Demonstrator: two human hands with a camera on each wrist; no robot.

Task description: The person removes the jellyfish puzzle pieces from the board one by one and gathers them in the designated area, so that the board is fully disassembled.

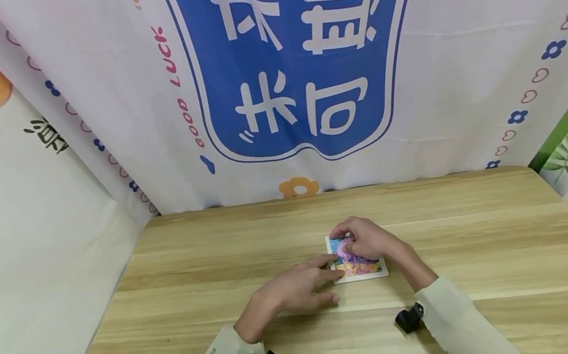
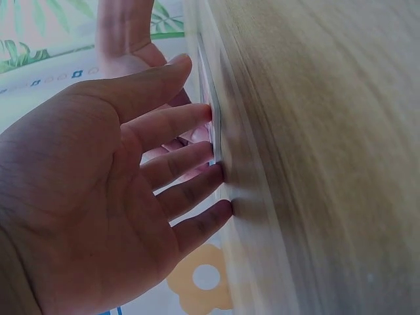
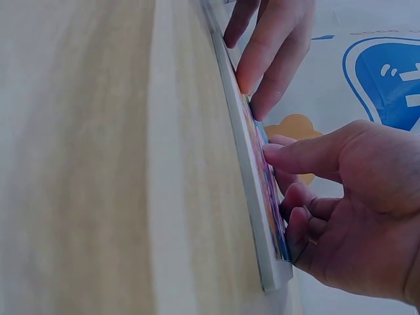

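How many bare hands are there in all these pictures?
2, the same pair in each view: the left hand touches the left side of the white-bordered, colourful picture board on the pale wooden table; the right hand touches its upper part.

**My left hand (image 2: 92,190) at the edge of a thin board (image 2: 217,131)**

My palm faces the camera, fingers spread and nearly straight, tips toward the wooden tabletop (image 2: 328,164), which looks tipped on end from here. My index and middle fingertips meet the thin board, seen almost edge-on; my ring and little fingertips sit at its end, by the wood. My thumb stands off from the other fingers, its tip near the board; I cannot tell whether it touches. Behind it is my right hand (image 2: 131,60), partly hidden by the left. White cloth (image 2: 33,97) with green leaves (image 2: 23,58) and an orange flower (image 2: 186,279) hangs beyond.
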